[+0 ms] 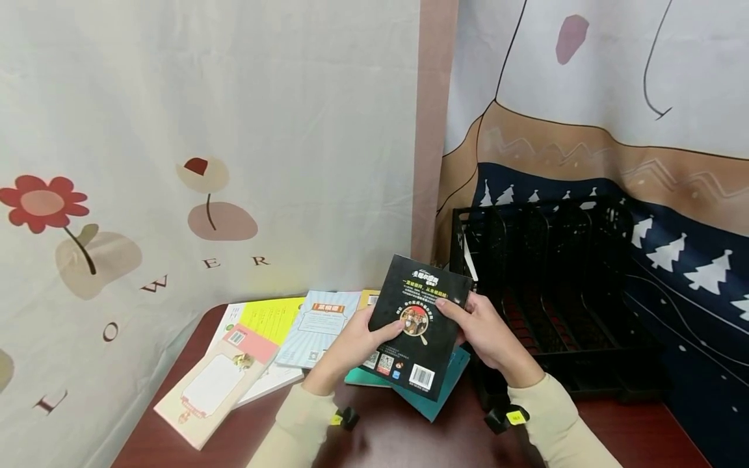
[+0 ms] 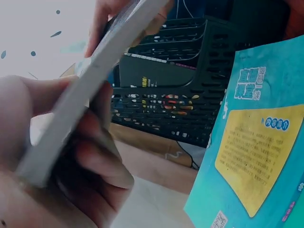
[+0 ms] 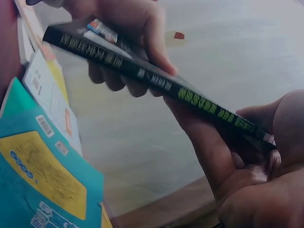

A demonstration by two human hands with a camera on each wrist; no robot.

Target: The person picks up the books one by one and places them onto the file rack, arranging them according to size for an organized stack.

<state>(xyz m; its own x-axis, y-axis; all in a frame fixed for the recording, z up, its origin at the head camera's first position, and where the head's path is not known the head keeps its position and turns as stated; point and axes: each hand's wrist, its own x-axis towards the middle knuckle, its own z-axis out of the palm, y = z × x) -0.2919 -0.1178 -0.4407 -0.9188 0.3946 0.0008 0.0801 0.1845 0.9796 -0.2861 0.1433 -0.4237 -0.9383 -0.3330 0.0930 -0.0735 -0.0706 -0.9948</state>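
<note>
A thin black book (image 1: 409, 351) with a round picture and a barcode on its cover is held up over the table in both hands. My left hand (image 1: 346, 339) grips its left edge, thumb across the cover and fingers behind. On the opposite edge my right hand (image 1: 490, 330) pinches it, thumb also on the cover. The right wrist view shows the spine with green lettering; pale page edges face the left wrist camera. Beneath it lies a teal book (image 1: 449, 383) with a yellow panel (image 2: 259, 152), partly hidden by the black one in the head view.
A black slotted rack (image 1: 564, 354) with upright dividers stands at the right, a dark book (image 2: 142, 76) inside its near-left slot. Left on the table lie a pink-and-cream book (image 1: 175, 406), a light blue book (image 1: 318, 328) and a yellow one (image 1: 263, 318). Printed curtains hang behind.
</note>
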